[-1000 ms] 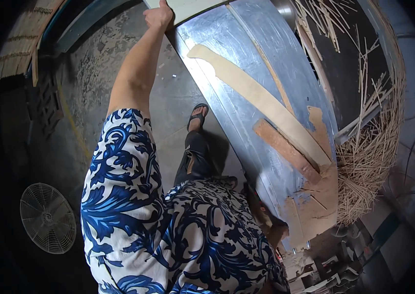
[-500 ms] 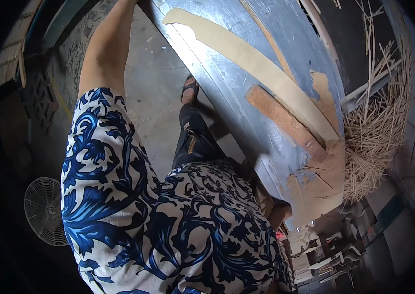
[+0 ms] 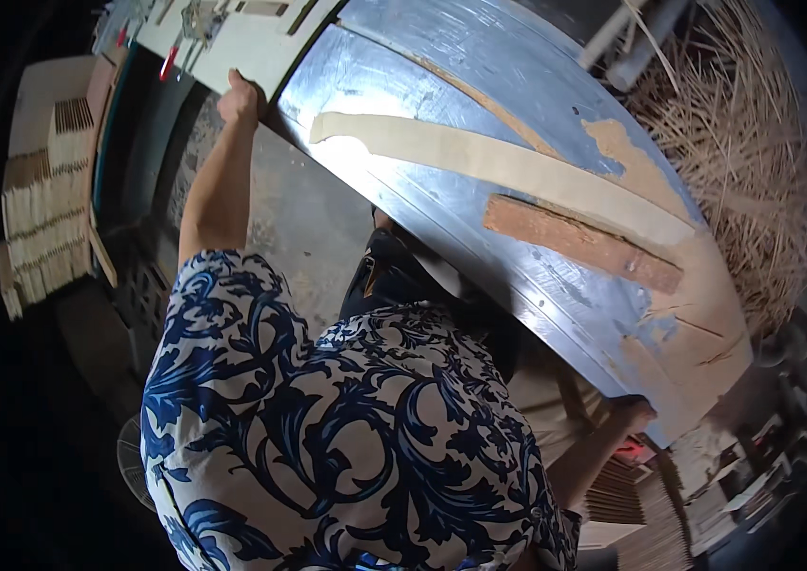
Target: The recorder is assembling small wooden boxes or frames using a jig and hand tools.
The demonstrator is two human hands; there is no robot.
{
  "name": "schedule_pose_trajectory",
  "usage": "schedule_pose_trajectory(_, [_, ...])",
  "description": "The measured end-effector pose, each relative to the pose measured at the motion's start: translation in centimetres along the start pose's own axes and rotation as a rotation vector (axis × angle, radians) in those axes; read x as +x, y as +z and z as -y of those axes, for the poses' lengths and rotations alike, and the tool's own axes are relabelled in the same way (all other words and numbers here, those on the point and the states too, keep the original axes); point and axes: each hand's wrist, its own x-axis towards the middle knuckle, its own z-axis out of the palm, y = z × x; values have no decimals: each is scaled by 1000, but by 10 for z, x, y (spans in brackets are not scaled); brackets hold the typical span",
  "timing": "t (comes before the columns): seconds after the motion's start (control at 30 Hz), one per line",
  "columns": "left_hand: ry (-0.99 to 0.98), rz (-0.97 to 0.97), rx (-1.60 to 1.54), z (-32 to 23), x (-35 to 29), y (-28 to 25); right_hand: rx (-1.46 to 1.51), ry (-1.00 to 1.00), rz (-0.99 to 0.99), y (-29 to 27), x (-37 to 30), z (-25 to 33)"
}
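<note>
At the upper left my left hand (image 3: 239, 97) is closed on the near edge of a pale board (image 3: 246, 46), its thumb showing on top. My right hand (image 3: 634, 412), at lower right, is closed at the near edge of the metal tabletop (image 3: 537, 295); its fingers are partly in shadow. Between the hands, a long, curved pale wooden piece (image 3: 479, 157) lies on the metal, with a notched, wider end toward my left hand. Alongside it sits a rough reddish-brown wood block (image 3: 579, 240).
Sawdust (image 3: 698, 328) covers the table's right end. Thin wood offcuts (image 3: 746, 181) are heaped past the far right edge. Stacked wood pieces (image 3: 46, 200) stand at far left, and more (image 3: 617, 495) at lower right. A fan (image 3: 132, 457) is at lower left.
Both hands have come into view, the right at the table's near edge. The view has shifted, showing more of the pale board and the stacks at left. The curved piece and block still lie together.
</note>
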Motion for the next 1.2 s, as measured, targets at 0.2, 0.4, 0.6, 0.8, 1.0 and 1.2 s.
schedule_pose_trajectory(0.2, [-106,-2,-83,-20,-35,7,-477,270,-119,-4,45,-2])
schedule_pose_trajectory(0.4, [-130,78,-172,-33,-59,-4,76,462,-125,-11,37,9])
schedule_pose_trajectory(0.6, [167,318,-178,3,-44,-40,-258,-135,-362,62,-116,201])
schedule_pose_trajectory(0.8, [387,1764,-60,-31,118,-165,443,-1021,115,181,-506,452])
schedule_pose_trajectory(1.0, [929,307,-151,-167,445,-194,256,-995,677,240,-776,589])
schedule_pose_trajectory(1.2, [1006,118,307,-172,681,-109,243,-853,620,326,-910,631])
